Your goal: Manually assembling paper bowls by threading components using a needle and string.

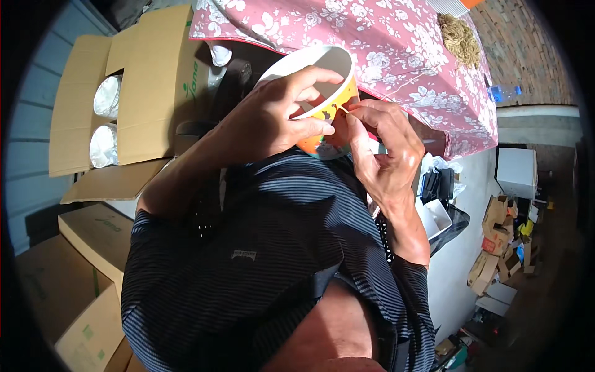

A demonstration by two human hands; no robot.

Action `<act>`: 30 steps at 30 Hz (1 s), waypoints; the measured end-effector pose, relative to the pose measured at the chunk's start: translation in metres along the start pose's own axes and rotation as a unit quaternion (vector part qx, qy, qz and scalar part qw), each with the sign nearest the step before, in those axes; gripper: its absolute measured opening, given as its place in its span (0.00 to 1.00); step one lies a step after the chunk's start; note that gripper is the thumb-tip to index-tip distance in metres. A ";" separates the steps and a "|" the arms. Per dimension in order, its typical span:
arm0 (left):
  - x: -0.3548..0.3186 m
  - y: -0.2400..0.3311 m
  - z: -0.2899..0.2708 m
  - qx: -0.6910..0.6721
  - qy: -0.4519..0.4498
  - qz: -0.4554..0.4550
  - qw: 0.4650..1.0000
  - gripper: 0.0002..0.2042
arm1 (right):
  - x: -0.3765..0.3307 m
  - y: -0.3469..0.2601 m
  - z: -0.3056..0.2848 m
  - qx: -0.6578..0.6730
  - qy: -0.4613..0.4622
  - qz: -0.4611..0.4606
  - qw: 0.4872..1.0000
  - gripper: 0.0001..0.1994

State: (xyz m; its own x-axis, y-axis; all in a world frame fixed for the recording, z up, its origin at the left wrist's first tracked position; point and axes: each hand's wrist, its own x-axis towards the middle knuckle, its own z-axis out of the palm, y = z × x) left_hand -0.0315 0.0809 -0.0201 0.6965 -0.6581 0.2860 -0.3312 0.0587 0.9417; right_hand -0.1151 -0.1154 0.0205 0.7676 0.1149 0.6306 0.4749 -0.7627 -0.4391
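The left hand (276, 115) holds a big, round, yellow paper tub with a white inside (341, 97), just past the dark striped cloth shirt (279, 217), fingers in, thumb outside. The right hand (390, 146) bends in, thumb and finger pinching what looks like a thin, pale string (343, 110). Stringing seems underway; next needs a still tub and gentle fingers.
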 end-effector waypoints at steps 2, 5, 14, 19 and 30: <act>0.000 0.003 0.002 -0.001 -0.001 -0.003 1.000 0.28 | 0.000 0.000 -0.001 -0.008 -0.001 -0.016 1.000 0.06; 0.000 0.001 0.004 0.002 -0.004 0.004 1.000 0.29 | -0.001 -0.003 -0.003 -0.005 -0.013 -0.010 1.000 0.06; -0.001 0.008 0.000 0.030 -0.040 -0.036 0.998 0.32 | -0.001 -0.005 -0.002 -0.019 -0.021 -0.017 0.999 0.07; -0.001 0.004 0.002 0.003 -0.060 -0.047 0.997 0.32 | -0.001 -0.005 -0.001 -0.018 -0.022 -0.017 0.999 0.07; 0.004 0.000 -0.005 0.034 -0.041 -0.014 0.998 0.13 | -0.003 -0.006 -0.001 -0.016 -0.029 -0.011 0.999 0.06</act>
State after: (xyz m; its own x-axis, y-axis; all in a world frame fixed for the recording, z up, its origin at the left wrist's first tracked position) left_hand -0.0261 0.0820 -0.0179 0.6522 -0.7184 0.2418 -0.3568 -0.0094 0.9341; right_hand -0.1206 -0.1114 0.0222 0.7810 0.1686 0.6014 0.4792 -0.7793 -0.4037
